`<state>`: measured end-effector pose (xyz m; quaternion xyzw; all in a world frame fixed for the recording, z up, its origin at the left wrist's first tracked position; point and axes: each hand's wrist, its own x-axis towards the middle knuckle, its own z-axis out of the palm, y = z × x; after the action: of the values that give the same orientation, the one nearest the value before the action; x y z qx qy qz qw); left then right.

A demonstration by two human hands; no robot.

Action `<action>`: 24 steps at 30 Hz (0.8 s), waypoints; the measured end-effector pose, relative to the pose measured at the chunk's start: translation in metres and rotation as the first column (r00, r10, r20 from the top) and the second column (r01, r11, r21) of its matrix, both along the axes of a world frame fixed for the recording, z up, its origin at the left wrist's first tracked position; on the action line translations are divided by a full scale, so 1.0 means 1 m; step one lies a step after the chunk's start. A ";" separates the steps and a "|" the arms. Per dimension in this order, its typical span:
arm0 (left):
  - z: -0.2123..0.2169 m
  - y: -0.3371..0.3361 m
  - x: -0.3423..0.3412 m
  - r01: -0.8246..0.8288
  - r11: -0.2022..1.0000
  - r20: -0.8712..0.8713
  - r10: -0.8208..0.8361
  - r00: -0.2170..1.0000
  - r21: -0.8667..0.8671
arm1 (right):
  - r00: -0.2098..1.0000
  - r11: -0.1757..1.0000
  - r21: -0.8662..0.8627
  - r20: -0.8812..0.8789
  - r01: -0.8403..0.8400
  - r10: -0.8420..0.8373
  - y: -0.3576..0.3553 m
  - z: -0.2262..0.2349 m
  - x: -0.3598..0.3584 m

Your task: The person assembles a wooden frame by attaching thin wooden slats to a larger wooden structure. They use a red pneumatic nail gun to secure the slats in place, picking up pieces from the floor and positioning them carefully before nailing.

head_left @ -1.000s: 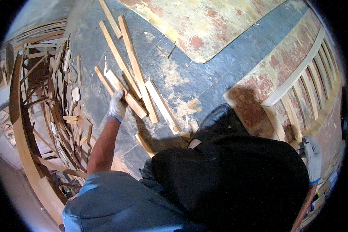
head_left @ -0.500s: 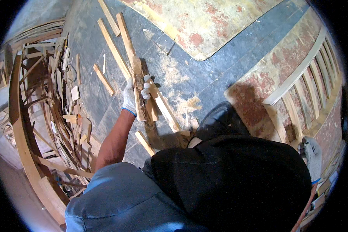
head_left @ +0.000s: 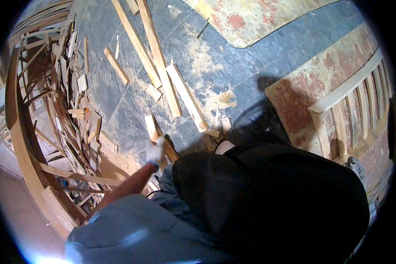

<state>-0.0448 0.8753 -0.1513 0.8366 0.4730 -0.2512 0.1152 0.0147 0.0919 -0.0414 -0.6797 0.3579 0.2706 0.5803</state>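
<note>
My left hand [head_left: 155,152], in a pale knitted glove with a blue cuff, is closed around a short wooden strip [head_left: 151,125] beside my knee. Part of this strip is hidden by the hand. Just beyond, a long wooden strip [head_left: 160,57] lies on the floor against another long strip [head_left: 134,42]. A shorter, thicker wooden strip [head_left: 187,99] slants to their right. At the far right, my gloved right hand [head_left: 356,167] shows only in part behind my dark clothing, close to a slatted wooden frame [head_left: 336,101]; its fingers are not clear.
Scrap wood [head_left: 66,114] is heaped on the left beside a large curved wooden frame [head_left: 24,154]. Sawdust [head_left: 224,99] and small offcuts [head_left: 154,92] litter the dark floor. Stained flat boards lie at the top [head_left: 240,26] and right [head_left: 295,110]. My shoe [head_left: 257,121] stands near the right board.
My left hand has let go of the long strip, which now lies on the floor, and has come closer to me onto the short strip. The view has shifted, and less of my right hand shows.
</note>
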 end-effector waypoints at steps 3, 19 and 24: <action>-0.033 -0.009 -0.023 -0.082 0.997 0.057 0.083 0.995 -0.012 | 0.999 0.989 -0.145 0.001 -0.044 0.044 0.008 0.001 0.008; 0.015 -0.027 0.266 0.130 0.726 0.303 0.112 0.946 -0.675 | 0.997 0.960 -0.269 0.003 0.074 -0.076 0.018 0.019 -0.008; -0.002 -0.063 0.235 -0.033 0.673 0.272 0.343 0.899 -0.739 | 0.994 0.958 -0.272 -0.036 0.088 -0.102 0.015 0.025 -0.013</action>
<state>0.1901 0.8127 -0.1528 0.7020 0.3893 -0.2307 0.5498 0.0012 0.1066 -0.0168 -0.7275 0.4379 0.2080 0.4855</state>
